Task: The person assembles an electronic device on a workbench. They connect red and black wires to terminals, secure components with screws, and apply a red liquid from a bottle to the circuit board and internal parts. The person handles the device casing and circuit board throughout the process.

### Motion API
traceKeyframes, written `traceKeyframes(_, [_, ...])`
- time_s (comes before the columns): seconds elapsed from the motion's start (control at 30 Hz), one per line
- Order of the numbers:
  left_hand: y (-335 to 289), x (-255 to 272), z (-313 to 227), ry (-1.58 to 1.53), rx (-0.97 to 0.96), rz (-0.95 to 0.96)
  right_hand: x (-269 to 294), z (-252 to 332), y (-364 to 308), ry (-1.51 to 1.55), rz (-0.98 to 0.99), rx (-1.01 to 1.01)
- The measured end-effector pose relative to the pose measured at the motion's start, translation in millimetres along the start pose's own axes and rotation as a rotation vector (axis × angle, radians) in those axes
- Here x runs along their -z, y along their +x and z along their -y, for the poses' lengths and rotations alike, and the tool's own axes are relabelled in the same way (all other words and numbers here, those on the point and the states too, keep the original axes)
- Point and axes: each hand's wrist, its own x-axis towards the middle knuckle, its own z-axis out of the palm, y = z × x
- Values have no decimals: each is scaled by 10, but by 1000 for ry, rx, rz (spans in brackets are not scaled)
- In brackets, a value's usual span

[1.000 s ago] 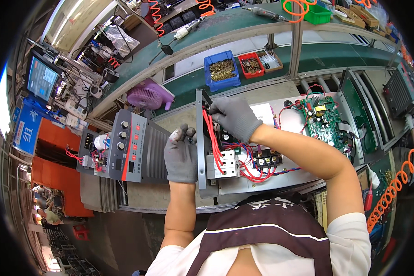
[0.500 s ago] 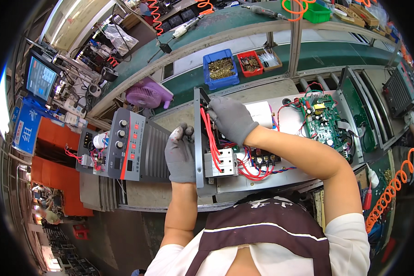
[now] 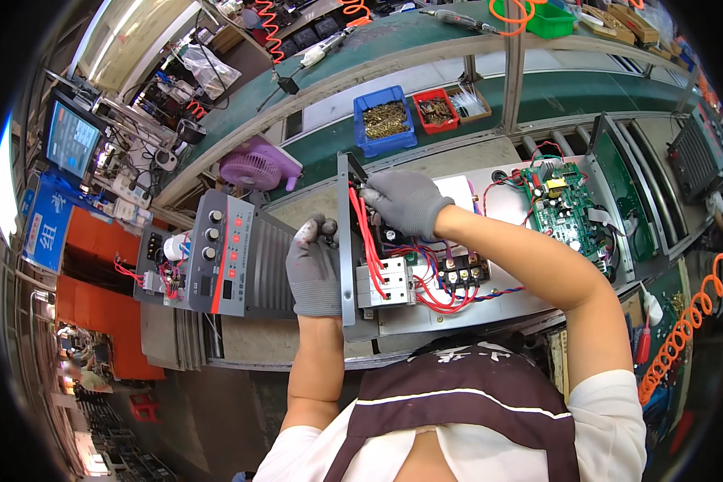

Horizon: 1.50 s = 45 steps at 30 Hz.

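Note:
An opened metal equipment chassis (image 3: pixel 406 321) lies in front of me, its grey end panel (image 3: pixel 346 265) standing upright. My left hand (image 3: pixel 312 277), in a grey glove, is closed at the panel's outer face, its fingertips around a small dark part that I cannot make out. Inside the panel, my gloved right hand (image 3: pixel 410 202) has its fingers pinched near the top of the red wires (image 3: pixel 367 233); what they hold is hidden. Those wires run down to a white circuit breaker (image 3: pixel 387 283). Beside it sits a black terminal block (image 3: pixel 463 275). A green circuit board (image 3: pixel 566 205) fills the right part.
A finished-looking grey unit with knobs (image 3: pixel 225 253) stands at left, beside a purple fan (image 3: pixel 257 165). Beyond the chassis are a blue bin of brass fasteners (image 3: pixel 386 120) and a red bin (image 3: pixel 436 111). An orange coiled hose (image 3: pixel 683 345) hangs at right.
My right hand has shifted slightly, its wrist lower and a little to the right, uncovering more of the terminal block. My left hand stays almost in place at the panel.

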Motion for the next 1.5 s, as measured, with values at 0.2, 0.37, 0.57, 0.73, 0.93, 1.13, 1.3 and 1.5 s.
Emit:
traceKeyframes(0.2, [-14,34,10,-11,-7,31,-88,-42,83,-11,-189,-73])
traceKeyframes(0.37, [-64,-33,-98,-73,-45,37,-22,-112,153,383,-455,-4])
traceKeyframes(0.57, [-14,-100,-276,-215,15,420,315,417,114,54,-393,717])
traceKeyframes(0.73, [-57,-233,-288,-246,56,591,282,596,284,-211,-271,759])
traceKeyframes(0.93, [-229,-257,-299,266,-340,506,427,382,290,-15,-299,404])
traceKeyframes(1.13, [-731,-25,-101,997,-654,408,201,-121,-13,-185,-165,213])
traceKeyframes(1.3, [-887,92,40,1332,-918,286,-66,-80,-56,-133,-137,137])
traceKeyframes(1.5, [-825,128,115,1293,-1058,172,-144,-32,-131,-231,-308,215])
